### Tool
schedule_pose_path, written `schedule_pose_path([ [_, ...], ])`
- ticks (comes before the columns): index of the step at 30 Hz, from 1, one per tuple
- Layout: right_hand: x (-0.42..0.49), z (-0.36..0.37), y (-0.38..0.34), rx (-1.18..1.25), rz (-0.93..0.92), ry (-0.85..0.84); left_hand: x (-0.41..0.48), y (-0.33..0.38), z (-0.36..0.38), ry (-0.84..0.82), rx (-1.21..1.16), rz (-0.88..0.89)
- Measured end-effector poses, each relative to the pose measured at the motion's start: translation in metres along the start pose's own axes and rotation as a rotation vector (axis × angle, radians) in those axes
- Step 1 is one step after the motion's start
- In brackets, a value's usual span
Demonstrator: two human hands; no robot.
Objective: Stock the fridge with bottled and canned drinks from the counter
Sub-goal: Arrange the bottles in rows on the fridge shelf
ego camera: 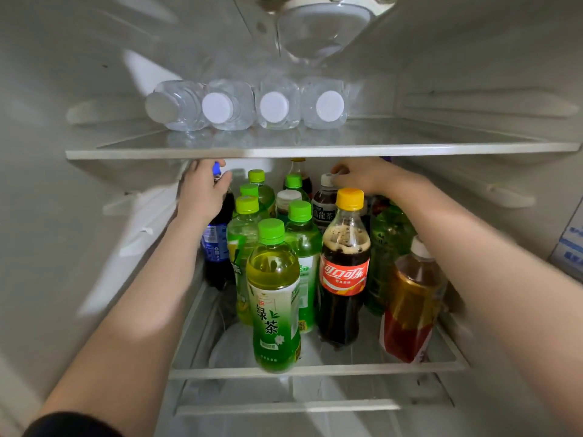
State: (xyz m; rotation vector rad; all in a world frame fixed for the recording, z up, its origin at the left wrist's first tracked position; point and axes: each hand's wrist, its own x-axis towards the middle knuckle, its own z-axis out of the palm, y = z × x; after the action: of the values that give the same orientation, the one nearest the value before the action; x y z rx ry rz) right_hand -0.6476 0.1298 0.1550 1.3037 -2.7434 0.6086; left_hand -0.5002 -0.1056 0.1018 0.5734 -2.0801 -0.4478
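Blue-capped cola bottle (216, 244) gripped by left hand (202, 194), dark tea bottle (324, 210) pinched at cap by right hand (362, 176)

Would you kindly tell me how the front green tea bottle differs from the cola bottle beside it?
The green tea bottle has a green cap, the cola bottle a yellow one. The green tea bottle holds clear yellow-green liquid, the cola bottle dark liquid topped with foam. The tea's label is green and white, the cola's red. Both stand upright, capped, on the lower shelf.
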Motion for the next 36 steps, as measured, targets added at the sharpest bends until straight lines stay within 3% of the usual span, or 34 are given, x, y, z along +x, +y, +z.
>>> schedule_pose_path([
  [10, 0.071, 0.014, -0.008, 0.054, 0.108, -0.122, 0.040, -0.002, 0.026, -0.131, 0.076, -0.063],
  [18, 0.095, 0.032, -0.015, 0.261, -0.054, -0.147, 0.043, -0.004, 0.031, -0.115, 0.076, -0.093],
  [23, 0.096, 0.033, -0.019, 0.403, -0.051, -0.208, 0.043, 0.004, 0.030, -0.134, 0.032, -0.174],
  [30, 0.097, 0.033, -0.011, 0.414, 0.053, -0.068, 0.052, 0.009, 0.024, -0.275, 0.231, -0.277],
  [36, 0.084, 0.018, -0.009, 0.238, 0.250, 0.001, 0.066, 0.017, 0.019, -0.354, 0.304, -0.184],
])
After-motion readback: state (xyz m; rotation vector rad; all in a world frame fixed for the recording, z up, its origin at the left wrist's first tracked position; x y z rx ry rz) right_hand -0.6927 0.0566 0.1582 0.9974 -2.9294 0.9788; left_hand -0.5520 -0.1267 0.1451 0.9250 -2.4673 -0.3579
